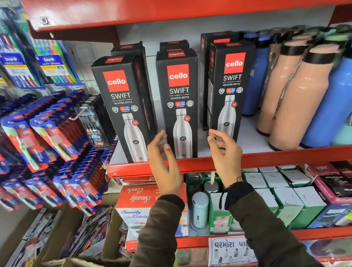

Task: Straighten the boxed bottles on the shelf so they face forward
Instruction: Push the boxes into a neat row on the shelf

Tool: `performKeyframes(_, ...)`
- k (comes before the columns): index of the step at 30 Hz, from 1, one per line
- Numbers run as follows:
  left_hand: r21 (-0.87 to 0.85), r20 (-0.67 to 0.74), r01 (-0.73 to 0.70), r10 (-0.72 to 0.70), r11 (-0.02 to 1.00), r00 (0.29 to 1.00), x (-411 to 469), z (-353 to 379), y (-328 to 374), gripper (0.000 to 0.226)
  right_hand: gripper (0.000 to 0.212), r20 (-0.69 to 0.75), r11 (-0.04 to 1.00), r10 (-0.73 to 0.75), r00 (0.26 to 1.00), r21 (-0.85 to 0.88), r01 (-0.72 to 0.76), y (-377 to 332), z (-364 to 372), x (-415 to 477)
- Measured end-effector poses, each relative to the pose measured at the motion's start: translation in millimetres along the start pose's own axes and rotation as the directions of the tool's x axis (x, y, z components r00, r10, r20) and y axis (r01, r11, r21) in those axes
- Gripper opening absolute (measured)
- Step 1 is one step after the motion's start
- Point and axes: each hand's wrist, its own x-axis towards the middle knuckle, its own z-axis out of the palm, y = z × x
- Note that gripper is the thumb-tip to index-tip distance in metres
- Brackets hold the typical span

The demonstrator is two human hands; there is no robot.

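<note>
Three boxed bottles (179,104) are stood at the shelf (276,157) front; left hand (165,165) and right hand (224,150) are held released, empty. Stiff, top-heavy cartons, likely best gripped by side edges.

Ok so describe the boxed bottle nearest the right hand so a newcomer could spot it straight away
On the red shelf, three black Cello Swift boxes stand in front. Take the right-hand box, just above the right hand and beside the peach bottles. Unlike the middle box, it sits further back from the shelf edge.
</note>
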Motion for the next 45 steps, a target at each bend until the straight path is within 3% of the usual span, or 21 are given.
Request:
performKeyframes(4, -0.009, 0.037, -0.143, 0.143, 0.990, 0.989, -8.2, 24.6, 9.6, 0.030, 0.023, -0.103, 0.996, -0.080, 0.991, -0.036, 0.077, 9.1, -20.5, 8.5)
performKeyframes(8, -0.050, 0.159, -0.174, 0.180, 0.983, 0.971, -19.6, 57.3, 16.3, 0.036, 0.031, -0.159, 0.992, -0.098, 0.982, -0.099, 0.083, 27.2, -38.8, 25.4)
performKeyframes(11, -0.068, 0.257, -0.067, 0.083, 0.995, 0.963, -27.4, 86.6, 14.8, 0.042, 0.049, -0.118, 0.995, -0.017, 0.993, -0.097, 0.006, 37.8, -48.6, 40.1)
performKeyframes(14, -0.023, 0.312, 0.066, -0.056, 0.998, 0.948, -29.1, 115.1, 11.3, 0.050, 0.054, 0.021, 0.992, 0.062, 0.998, -0.112, -0.060, 41.6, -54.1, 56.1)
performKeyframes(19, 0.051, 0.252, 0.369, -0.369, 0.928, 0.894, -12.4, 141.3, 7.2, 0.049, 0.047, 0.130, 0.981, 0.151, 0.980, -0.138, -0.133, 43.2, -58.1, 74.0)
performKeyframes(22, 0.069, 0.228, 0.444, -0.447, 0.894, 0.865, -3.6, 146.8, 3.7, 0.043, 0.041, 0.147, 0.984, 0.127, 0.981, -0.142, -0.106, 43.2, -59.7, 74.1)
performKeyframes(32, 0.158, 0.152, 0.370, -0.393, 0.915, 0.907, -12.6, 137.9, 4.8, 0.037, 0.038, 0.167, 0.989, 0.098, 0.981, -0.128, -0.077, 40.3, -70.2, 67.7)
performKeyframes(45, 0.207, 0.194, 0.252, -0.293, 0.945, 0.936, -33.5, 113.0, 11.0, 0.035, 0.034, 0.154, 0.988, 0.046, 0.987, -0.151, -0.023, 33.2, -84.6, 39.5)
